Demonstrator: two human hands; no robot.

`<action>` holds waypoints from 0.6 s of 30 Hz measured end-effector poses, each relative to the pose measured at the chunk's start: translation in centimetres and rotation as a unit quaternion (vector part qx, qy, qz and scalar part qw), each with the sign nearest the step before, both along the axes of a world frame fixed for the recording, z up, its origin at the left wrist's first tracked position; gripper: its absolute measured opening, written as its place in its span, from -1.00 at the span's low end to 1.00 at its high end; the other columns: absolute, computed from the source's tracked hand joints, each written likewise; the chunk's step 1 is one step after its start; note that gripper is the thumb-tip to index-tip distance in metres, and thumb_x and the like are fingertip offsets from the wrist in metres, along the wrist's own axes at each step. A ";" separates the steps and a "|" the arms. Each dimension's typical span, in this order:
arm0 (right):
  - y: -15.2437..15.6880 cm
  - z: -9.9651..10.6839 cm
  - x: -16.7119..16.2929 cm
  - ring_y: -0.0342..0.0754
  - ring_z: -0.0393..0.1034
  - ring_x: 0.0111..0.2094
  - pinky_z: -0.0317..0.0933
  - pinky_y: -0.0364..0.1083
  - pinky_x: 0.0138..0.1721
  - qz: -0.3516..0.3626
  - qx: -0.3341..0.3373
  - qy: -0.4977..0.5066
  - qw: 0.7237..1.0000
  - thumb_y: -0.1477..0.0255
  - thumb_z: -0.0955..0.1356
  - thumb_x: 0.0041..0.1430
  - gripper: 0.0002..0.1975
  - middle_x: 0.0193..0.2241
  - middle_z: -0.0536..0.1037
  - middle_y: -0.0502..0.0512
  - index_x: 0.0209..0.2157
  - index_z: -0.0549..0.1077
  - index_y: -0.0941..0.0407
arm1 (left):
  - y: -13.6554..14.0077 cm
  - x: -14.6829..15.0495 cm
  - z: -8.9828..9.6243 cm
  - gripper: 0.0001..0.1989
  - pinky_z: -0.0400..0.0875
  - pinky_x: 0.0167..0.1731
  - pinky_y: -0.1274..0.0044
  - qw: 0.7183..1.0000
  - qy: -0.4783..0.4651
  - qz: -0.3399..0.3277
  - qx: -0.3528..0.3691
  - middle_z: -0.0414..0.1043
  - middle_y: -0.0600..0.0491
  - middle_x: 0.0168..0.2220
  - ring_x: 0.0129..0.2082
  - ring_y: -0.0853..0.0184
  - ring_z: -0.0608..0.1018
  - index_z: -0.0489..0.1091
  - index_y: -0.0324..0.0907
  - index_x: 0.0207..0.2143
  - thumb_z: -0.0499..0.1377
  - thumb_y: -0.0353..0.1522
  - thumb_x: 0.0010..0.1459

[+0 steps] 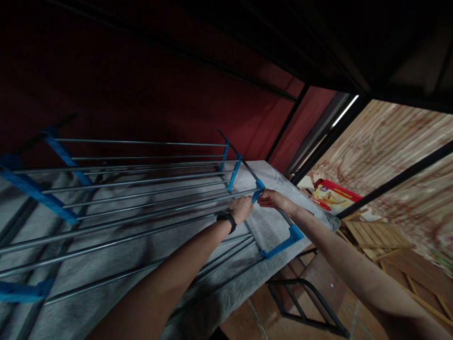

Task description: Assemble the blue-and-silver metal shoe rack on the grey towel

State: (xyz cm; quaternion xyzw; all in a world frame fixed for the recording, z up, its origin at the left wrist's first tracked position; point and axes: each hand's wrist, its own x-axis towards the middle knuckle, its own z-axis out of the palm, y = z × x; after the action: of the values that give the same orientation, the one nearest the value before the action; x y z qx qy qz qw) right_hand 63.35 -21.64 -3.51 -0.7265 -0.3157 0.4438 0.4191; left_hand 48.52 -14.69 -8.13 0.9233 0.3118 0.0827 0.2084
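Observation:
A rack of grey metal tubes (141, 180) joined by blue plastic brackets lies on a pale grey blanket. My left hand (241, 208), with a black watch at the wrist, is closed around the end of a tube beside a blue bracket (255, 195). On the bracket's other side, my right hand (272, 199) has its fingers closed at the bracket and the dark side pole (285, 216); its exact grip is partly hidden. Another blue bracket (283, 243) sits lower on that side, near the blanket's edge. More blue brackets (40, 194) hold the tubes' far left ends.
A dark red wall (159, 94) stands behind the rack. Black frame bars cross overhead and at right. Past the blanket's edge are a black metal frame (307, 302) on the tiled floor, a red box (334, 194), wooden slatted pieces (378, 234) and a patterned curtain (399, 151).

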 end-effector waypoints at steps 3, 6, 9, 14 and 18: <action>0.1 0.0 -0.1 0.05 0.48 -0.20 0.34 0.04 0.04 0.000 0.006 0.009 1.000 0.34 0.38 -0.24 -0.78 -0.37 0.56 0.10 -0.43 0.43 0.06 | 0.4 0.0 0.2 -0.72 0.46 -0.06 0.43 1.000 0.006 -0.002 -0.001 0.60 -0.10 -0.04 -0.01 0.16 0.62 0.46 -0.16 0.00 0.03 -0.31 0.37; 0.2 -0.1 -0.1 0.04 0.48 -0.21 0.34 0.04 0.03 -0.001 0.008 0.011 1.000 0.35 0.39 -0.25 -0.77 -0.38 0.55 0.09 -0.42 0.42 0.06 | 0.8 0.1 0.5 -0.69 0.45 -0.07 0.43 1.000 0.010 -0.011 -0.003 0.61 -0.09 -0.07 -0.03 0.17 0.63 0.49 -0.17 -0.04 -0.02 -0.32 0.40; 0.2 -0.2 0.0 0.05 0.48 -0.21 0.35 0.03 0.02 -0.003 0.006 0.012 1.000 0.36 0.38 -0.24 -0.78 -0.38 0.56 0.09 -0.42 0.42 0.06 | 1.1 0.1 0.7 -0.70 0.44 -0.07 0.44 1.000 0.012 -0.015 -0.006 0.61 -0.08 -0.07 -0.04 0.18 0.62 0.50 -0.18 -0.05 0.00 -0.32 0.39; 0.1 -0.3 0.0 0.04 0.49 -0.21 0.37 0.02 0.02 0.002 0.018 0.009 1.000 0.36 0.38 -0.20 -0.82 -0.37 0.57 0.09 -0.43 0.42 0.06 | 1.0 0.2 0.8 -0.72 0.43 -0.08 0.47 1.000 0.006 -0.004 -0.012 0.61 -0.08 -0.09 -0.04 0.20 0.62 0.50 -0.17 -0.06 0.03 -0.32 0.38; 0.0 -0.1 -0.2 0.05 0.50 -0.17 0.36 0.03 0.06 -0.009 0.002 0.007 1.000 0.37 0.35 -0.16 -0.85 -0.37 0.58 0.10 -0.44 0.43 0.07 | 0.9 0.1 0.8 -0.75 0.42 -0.10 0.47 1.000 -0.009 0.004 -0.019 0.61 -0.06 -0.11 -0.04 0.19 0.61 0.49 -0.16 -0.05 0.05 -0.32 0.37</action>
State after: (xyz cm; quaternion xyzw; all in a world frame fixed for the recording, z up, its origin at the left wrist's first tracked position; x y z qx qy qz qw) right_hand 63.12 -21.62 -3.66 -0.7248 -0.3073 0.4448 0.4270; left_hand 48.63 -13.82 -7.28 0.9171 0.3154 0.0860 0.2281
